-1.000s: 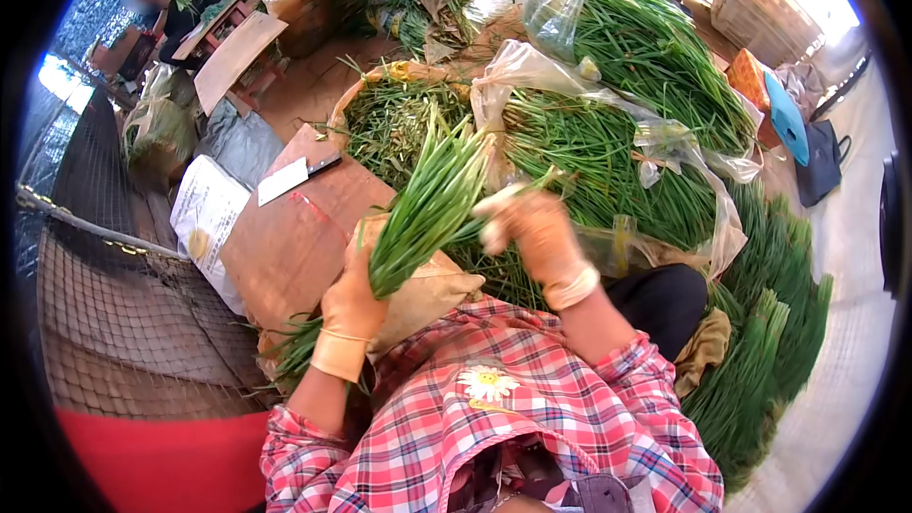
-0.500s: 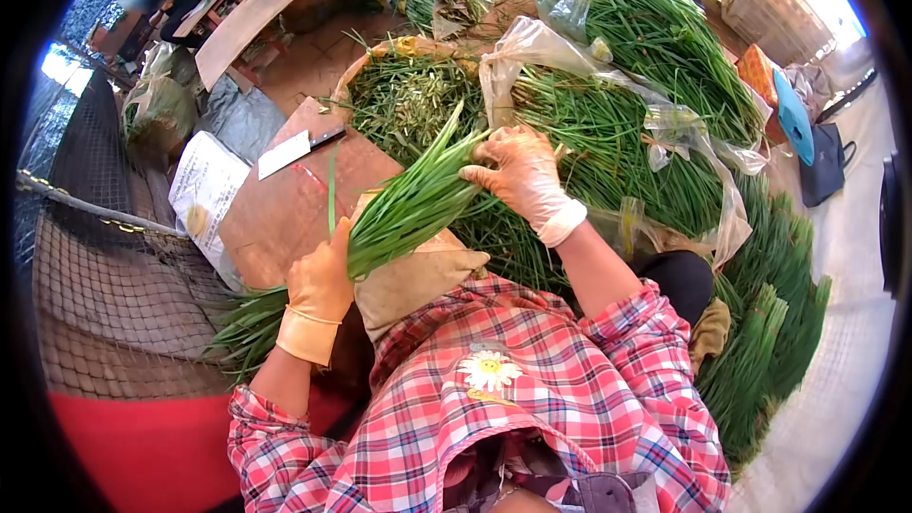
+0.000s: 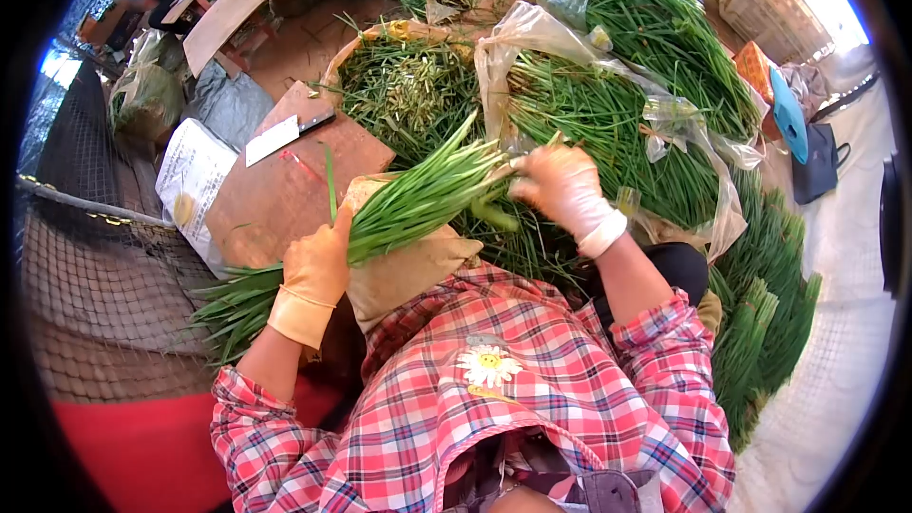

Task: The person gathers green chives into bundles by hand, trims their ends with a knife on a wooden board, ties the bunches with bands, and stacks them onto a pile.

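My left hand (image 3: 318, 261), in a thin pale orange glove, is closed around the middle of a bunch of garlic chives (image 3: 408, 204). The leafy ends trail out to the left below the wrist, and the pale stem ends point up and right. Just right of those stem ends is my gloved right hand (image 3: 562, 188), apart from the bunch. Its fingers are bent and smeared by motion, so what they hold, if anything, cannot be made out. Below them a blurred green piece (image 3: 496, 216) hangs over the loose leaves.
A cleaver (image 3: 285, 137) lies on a brown board (image 3: 261, 199) ahead of my left hand. Beyond the bunch sits a heap of trimmings (image 3: 408, 81). Plastic-wrapped chives (image 3: 608, 123) fill the right, with more chives (image 3: 760, 323) beside my knee. Another person sits far left.
My right hand has moved right and down, away from the stem ends it was touching. A blurred green piece now shows beneath it. The left hand keeps its hold on the bunch.
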Motion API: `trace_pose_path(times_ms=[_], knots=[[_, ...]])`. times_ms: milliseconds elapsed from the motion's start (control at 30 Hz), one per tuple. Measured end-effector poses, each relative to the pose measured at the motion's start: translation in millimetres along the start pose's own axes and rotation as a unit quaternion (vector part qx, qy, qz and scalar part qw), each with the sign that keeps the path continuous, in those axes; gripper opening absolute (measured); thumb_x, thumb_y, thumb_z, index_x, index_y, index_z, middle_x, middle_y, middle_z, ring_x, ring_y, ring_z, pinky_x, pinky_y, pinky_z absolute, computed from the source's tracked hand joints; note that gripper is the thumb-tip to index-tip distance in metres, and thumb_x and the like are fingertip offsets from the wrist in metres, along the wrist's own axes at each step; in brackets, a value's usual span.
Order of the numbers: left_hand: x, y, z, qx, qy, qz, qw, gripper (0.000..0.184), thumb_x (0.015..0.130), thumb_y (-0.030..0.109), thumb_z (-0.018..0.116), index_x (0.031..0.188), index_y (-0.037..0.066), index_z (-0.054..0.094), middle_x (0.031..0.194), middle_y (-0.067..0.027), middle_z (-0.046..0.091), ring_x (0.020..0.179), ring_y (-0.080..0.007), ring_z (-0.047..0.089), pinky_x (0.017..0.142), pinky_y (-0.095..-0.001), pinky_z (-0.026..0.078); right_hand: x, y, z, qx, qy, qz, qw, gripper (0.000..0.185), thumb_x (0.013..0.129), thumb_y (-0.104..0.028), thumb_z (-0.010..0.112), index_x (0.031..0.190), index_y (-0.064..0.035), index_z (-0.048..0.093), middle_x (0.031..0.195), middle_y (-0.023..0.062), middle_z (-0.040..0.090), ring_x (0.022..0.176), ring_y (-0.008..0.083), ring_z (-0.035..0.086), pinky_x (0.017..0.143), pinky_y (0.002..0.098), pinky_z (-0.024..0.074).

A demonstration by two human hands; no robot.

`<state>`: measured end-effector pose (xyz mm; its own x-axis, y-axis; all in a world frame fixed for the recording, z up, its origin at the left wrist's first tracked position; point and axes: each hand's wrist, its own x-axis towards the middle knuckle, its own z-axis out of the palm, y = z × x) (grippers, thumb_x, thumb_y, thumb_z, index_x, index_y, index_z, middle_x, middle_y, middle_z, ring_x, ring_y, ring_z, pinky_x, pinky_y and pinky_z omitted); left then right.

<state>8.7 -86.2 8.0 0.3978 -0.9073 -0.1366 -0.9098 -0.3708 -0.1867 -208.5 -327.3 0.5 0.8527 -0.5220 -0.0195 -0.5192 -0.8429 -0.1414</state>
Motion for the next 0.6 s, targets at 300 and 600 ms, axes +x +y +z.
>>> trace_pose_path(times_ms=[300,600], knots=[[-3,1,-4,-0.062,-0.001,0.030,0.998,0.058,0.071,0.008,0.061,0.125,0.019,0.043,0.077,-0.0125,0.061,0.068,-0.0342,0.062,0.057,-0.0438,0.049,34,29,36,0.437,-0.110,0.017,0.892,0.023,0.080,-0.023,0.069,0.093,-0.0039,0.067,0.080,0.0041,0.063,0.074,0.0131,0.057,0.072,0.0282,0.0470],[-32,1,-9,-0.616,-0.232,-0.121,0.743,0.060,0.066,0.010,0.072,0.122,0.005,0.049,0.095,-0.0086,0.064,0.076,-0.0231,0.062,0.070,-0.0357,0.050,27,126,110,0.259,0.083,0.134,0.953,0.011,0.081,-0.008,0.056,0.079,-0.0042,0.066,0.075,0.0085,0.064,0.058,0.0168,0.057,0.050,0.0288,0.0474]])
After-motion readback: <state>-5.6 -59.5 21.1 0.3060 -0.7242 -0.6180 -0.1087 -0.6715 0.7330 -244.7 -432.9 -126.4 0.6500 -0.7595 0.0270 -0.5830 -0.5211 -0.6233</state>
